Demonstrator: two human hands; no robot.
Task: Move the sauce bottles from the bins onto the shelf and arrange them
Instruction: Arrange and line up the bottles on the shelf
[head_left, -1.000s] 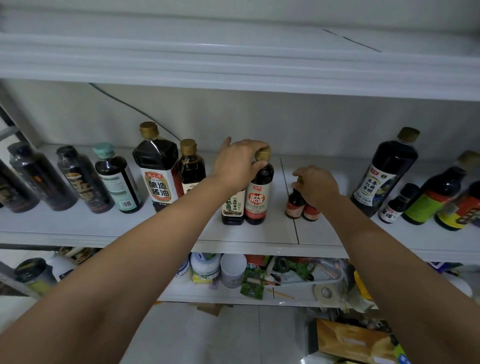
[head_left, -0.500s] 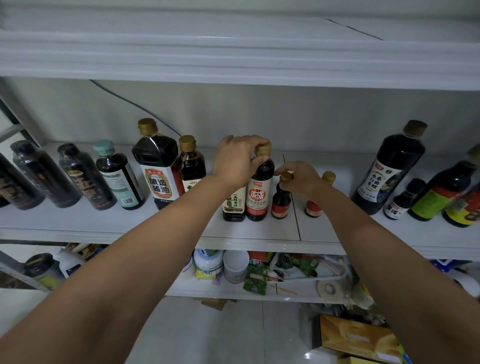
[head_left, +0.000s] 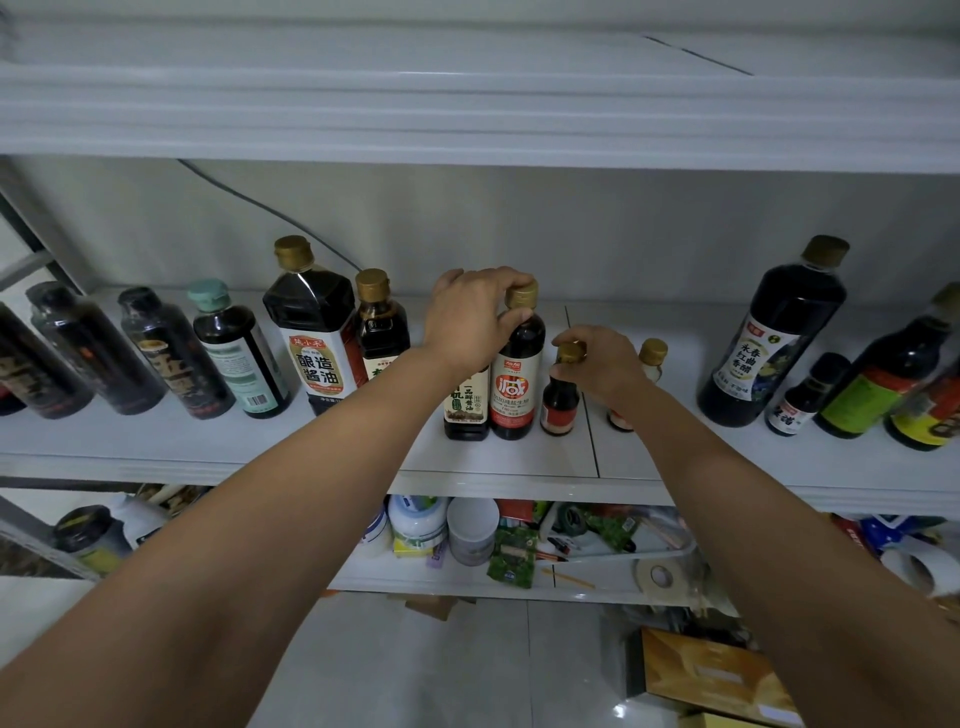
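White shelving against a pale wall fills the view, and the middle shelf (head_left: 156, 447) carries a long row of dark sauce bottles standing upright.

Near its centre is a tall bottle (head_left: 517, 384) with a gold cap, a slim dark neck and a red-and-white label printed with one large character. The left hand (head_left: 470, 322) reaches over it from the left, its grip curled around the gold cap. The palm hides the top of a square bottle (head_left: 466, 410) with a cream and dark label, which stands touching the tall bottle's left side.

Just right of the tall bottle stands a small bottle (head_left: 560, 400) of dark sauce with a red label and a gold cap. The right hand (head_left: 605, 366) comes down on it, its grip pinching the cap between thumb and fingertips. A second small bottle (head_left: 652, 353), also gold-capped, stands behind that wrist and is mostly hidden.

Further left are a broad-shouldered jug (head_left: 311, 338) with a white and orange label and a teal-capped bottle (head_left: 239, 353). Well to the right stands a tall vinegar bottle (head_left: 769, 343) with a blue and white label.

A lower shelf (head_left: 467, 584) holds jars, packets and a roll of tape (head_left: 657, 574).
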